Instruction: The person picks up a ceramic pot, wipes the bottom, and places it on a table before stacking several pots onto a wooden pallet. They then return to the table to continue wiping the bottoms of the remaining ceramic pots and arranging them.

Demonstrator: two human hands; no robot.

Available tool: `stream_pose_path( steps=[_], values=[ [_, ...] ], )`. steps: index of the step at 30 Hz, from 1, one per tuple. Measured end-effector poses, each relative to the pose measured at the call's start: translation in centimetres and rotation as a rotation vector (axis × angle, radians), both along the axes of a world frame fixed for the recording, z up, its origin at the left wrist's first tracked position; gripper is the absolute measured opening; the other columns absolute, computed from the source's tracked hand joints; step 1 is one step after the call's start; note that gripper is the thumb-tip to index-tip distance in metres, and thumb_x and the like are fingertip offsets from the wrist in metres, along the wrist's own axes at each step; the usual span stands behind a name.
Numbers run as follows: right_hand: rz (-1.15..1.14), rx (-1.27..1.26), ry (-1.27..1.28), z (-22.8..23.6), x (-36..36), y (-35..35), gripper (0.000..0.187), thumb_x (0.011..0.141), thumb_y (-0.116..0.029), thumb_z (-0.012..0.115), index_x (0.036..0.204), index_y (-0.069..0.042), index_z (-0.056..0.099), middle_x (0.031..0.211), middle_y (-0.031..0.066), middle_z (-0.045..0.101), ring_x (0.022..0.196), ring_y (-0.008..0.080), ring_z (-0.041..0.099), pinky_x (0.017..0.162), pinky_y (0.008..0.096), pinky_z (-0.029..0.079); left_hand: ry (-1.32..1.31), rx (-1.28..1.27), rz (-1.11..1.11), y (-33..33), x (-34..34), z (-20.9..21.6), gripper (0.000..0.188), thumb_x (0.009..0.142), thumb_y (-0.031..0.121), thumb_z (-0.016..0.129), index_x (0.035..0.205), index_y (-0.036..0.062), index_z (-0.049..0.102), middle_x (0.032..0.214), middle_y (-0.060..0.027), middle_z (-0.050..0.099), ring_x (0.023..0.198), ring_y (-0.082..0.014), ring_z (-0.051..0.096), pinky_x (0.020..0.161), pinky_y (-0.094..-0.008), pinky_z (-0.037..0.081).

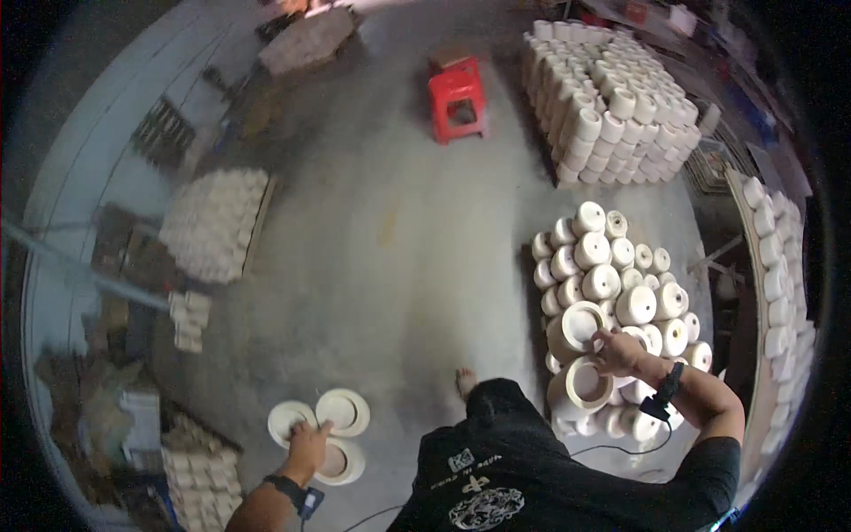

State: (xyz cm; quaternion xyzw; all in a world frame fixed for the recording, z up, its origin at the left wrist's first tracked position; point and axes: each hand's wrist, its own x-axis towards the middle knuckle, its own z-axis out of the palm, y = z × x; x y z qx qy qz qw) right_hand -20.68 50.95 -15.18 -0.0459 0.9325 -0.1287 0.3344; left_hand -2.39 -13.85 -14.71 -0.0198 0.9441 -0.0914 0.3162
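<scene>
Three round off-white pots or moulds with wide rims stand close together on the floor at my left: a left one (pixel 284 422), a far one (pixel 353 410) and a near one (pixel 350 462). My left hand (pixel 308 448) reaches down where they meet, its fingers curled at the near one's rim. At my right, my right hand (pixel 618 352) closes on the rim of a wide open pot (pixel 567 330) on top of a stack. Just nearer sits another open pot (pixel 581 390), close below that hand. Parts of the fingers on both hands are hidden.
Small-holed rounded pieces (pixel 636 304) fill the stack under my right arm. Beyond it stands a tall block of white cups (pixel 612 115). A red stool (pixel 457 96) is far ahead. White stacks (pixel 213 222) line the left; a loaded shelf (pixel 773 266) runs along the right.
</scene>
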Motion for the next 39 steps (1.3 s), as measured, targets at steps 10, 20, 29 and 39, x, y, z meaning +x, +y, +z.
stream_pose_path(
  steps=[10, 20, 29, 39],
  values=[
    [-0.342, 0.063, 0.154, -2.3, -13.0, -1.5, 0.055, 0.075, -0.037, 0.075, 0.121, -0.016, 0.054, 0.098, 0.0216, 0.063, 0.083, 0.0405, 0.066, 0.075, 0.0495, 0.053, -0.017, 0.112, -0.096, -6.0, -34.2, 0.5, 0.054, 0.082, 0.01, 0.057, 0.135, 0.0203, 0.051, 0.117, -0.0314, 0.053, 0.115, -0.0503, 0.049, 0.1, -0.0534, 0.039],
    [-0.709, 0.05, 0.058, -0.7, -25.4, -2.9, 0.068, 0.067, -0.029, 0.085, 0.126, -0.02, 0.052, 0.114, 0.0253, 0.055, 0.097, 0.0437, 0.062, 0.084, 0.0493, 0.054, 0.036, 0.184, -0.367, 0.0, -69.5, 0.4, 0.049, 0.085, 0.007, 0.052, 0.132, 0.0206, 0.053, 0.123, -0.0314, 0.054, 0.117, -0.0473, 0.05, 0.102, -0.0531, 0.039],
    [-0.887, -0.029, 0.043, -2.5, -37.8, 0.1, 0.066, 0.064, -0.035, 0.084, 0.122, -0.016, 0.057, 0.106, 0.0197, 0.063, 0.094, 0.0372, 0.065, 0.083, 0.0444, 0.053, 0.097, 0.172, -0.766, 12.9, -95.9, 1.6, 0.043, 0.092, 0.011, 0.044, 0.133, 0.02, 0.052, 0.114, -0.0322, 0.054, 0.108, -0.0478, 0.054, 0.092, -0.0507, 0.046],
    [-1.072, 0.078, 0.141, -2.7, -54.2, 4.4, 0.063, 0.068, -0.039, 0.084, 0.122, -0.021, 0.056, 0.116, 0.0205, 0.053, 0.101, 0.0419, 0.059, 0.083, 0.0483, 0.053, 0.017, 0.24, -1.025, 31.3, -122.2, -0.3, 0.051, 0.087, 0.006, 0.05, 0.136, 0.0164, 0.049, 0.12, -0.0358, 0.052, 0.107, -0.0507, 0.054, 0.092, -0.0542, 0.045]
  ],
)
